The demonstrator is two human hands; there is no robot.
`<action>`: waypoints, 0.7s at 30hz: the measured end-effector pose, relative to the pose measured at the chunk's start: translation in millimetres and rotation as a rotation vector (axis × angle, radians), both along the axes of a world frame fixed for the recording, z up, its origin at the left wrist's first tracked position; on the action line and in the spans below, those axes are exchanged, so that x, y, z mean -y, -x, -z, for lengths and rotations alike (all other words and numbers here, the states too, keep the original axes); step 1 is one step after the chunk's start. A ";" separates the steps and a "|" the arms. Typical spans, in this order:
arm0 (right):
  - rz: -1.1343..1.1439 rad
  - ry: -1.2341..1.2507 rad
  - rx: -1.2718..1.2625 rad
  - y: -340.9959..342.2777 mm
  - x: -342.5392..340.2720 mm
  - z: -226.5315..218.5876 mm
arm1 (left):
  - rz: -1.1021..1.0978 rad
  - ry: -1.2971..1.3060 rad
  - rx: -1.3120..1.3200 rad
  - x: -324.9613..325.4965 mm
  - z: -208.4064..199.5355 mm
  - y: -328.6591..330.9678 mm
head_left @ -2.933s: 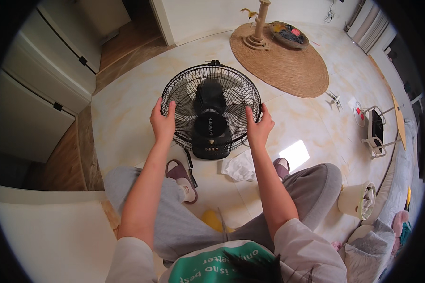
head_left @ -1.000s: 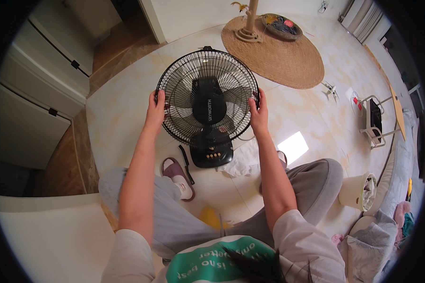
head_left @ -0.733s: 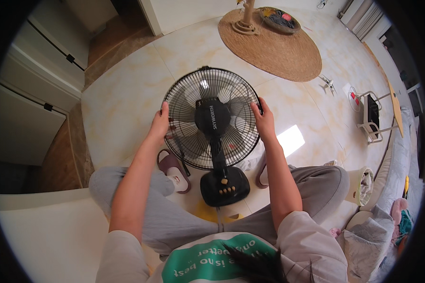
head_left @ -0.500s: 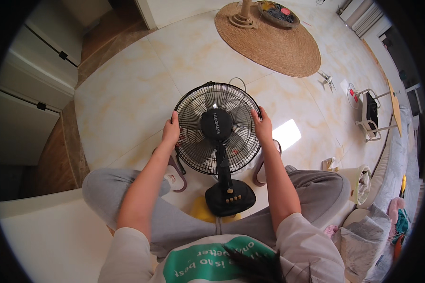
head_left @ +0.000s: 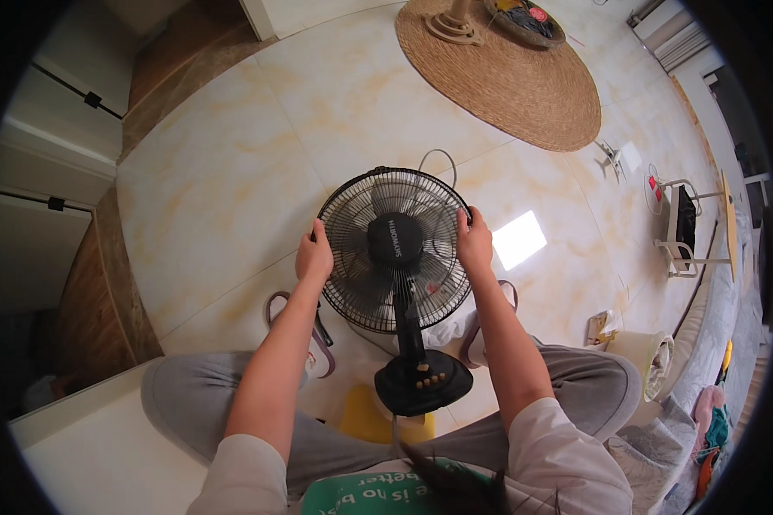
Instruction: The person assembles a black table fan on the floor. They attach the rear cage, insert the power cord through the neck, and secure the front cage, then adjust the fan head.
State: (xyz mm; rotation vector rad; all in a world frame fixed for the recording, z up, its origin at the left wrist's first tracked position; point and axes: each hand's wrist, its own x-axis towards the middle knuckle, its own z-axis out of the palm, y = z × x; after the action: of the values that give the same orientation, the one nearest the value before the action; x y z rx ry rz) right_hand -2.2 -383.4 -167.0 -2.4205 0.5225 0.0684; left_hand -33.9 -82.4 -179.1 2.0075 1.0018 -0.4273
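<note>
A black electric fan with a round wire guard stands between my legs. Its neck runs down toward me to a dark base with several gold-coloured buttons. At the guard's left rim my left hand is closed, thumb up along the edge. My right hand grips the opposite rim, its fingers partly hidden behind the guard. A yellow object lies partly under the base. Behind the lower guard shows some whitish, crumpled plastic. A thin cord loops out past the top of the guard.
Beyond the fan, a round woven mat carries a post base and a shallow basket. To the right are a small metal-framed stand, a pale bin and a grey-covered sofa. Cabinets line the left.
The fan and both hands sit slightly lower in the picture, and the whole view has shifted a little. More of the whitish plastic shows beside the neck. Both hands keep their hold.
</note>
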 end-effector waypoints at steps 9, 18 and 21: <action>-0.046 -0.041 0.143 10.2 13.3 14.7 | -0.122 0.415 0.223 -9.3 17.8 18.3; -0.588 0.348 0.488 31.9 -73.9 -50.7 | -0.587 0.926 0.466 29.4 7.9 80.5; -0.799 0.357 0.528 52.3 -127.4 -63.6 | -0.652 0.948 0.481 40.3 10.8 87.7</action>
State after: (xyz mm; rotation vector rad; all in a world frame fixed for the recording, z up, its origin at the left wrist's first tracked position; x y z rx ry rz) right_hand -54.6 -256.0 -103.3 -2.6871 -0.7311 -0.3410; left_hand -121.6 -122.7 -189.9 0.8065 0.8447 -0.0178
